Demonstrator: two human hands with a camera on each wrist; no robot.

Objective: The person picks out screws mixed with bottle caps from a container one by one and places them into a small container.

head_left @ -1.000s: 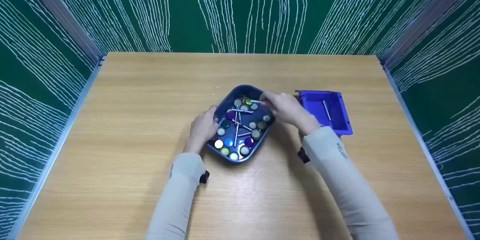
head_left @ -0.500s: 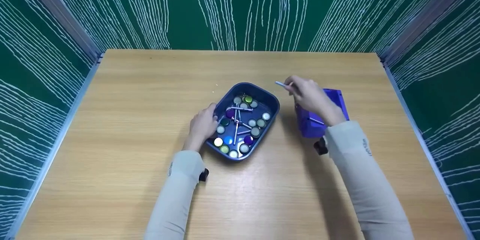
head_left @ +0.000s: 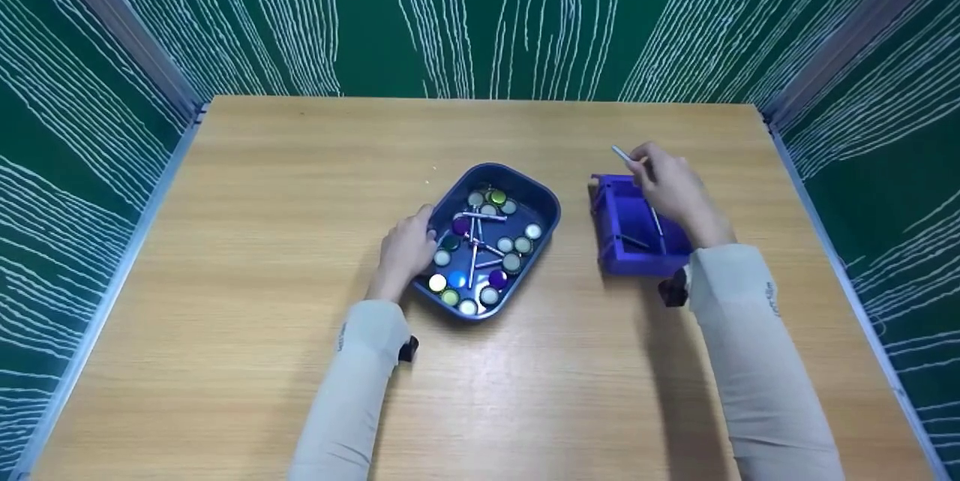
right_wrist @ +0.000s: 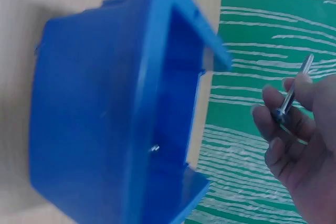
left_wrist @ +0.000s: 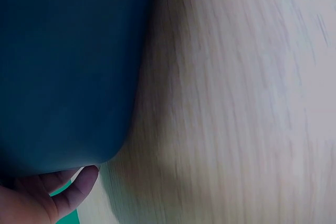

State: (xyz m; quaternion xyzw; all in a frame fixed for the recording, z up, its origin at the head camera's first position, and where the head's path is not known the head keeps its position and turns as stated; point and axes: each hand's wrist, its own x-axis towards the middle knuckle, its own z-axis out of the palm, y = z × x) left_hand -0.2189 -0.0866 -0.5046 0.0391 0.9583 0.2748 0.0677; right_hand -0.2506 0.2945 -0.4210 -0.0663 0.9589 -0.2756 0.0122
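Note:
A dark blue tray [head_left: 551, 222] with rounded corners stands mid-table. Inside it lie several bottle caps [head_left: 511, 263] in white, green, purple and blue, mixed with several metal bolts [head_left: 473, 267]. My left hand [head_left: 405, 250] grips the tray's left edge; the left wrist view shows its fingers [left_wrist: 79, 190] at the rim. My right hand [head_left: 675, 184] pinches a silvery bolt [right_wrist: 291, 90] between thumb and fingers, above the purple-blue bin [head_left: 637, 265] on the right. In that bin a bolt [head_left: 657, 224] leans and a dark slim thing [head_left: 634, 242] lies beside it.
A wooden table [head_left: 300, 188] carries both containers, with a gap between them. Green walls [head_left: 480, 23] with white streaks enclose its back and sides. Tiny white specks [head_left: 430, 175] lie left of the tray.
My right hand has moved from above the tray rightwards to above the bin, carrying the bolt. My left hand stays on the tray's edge.

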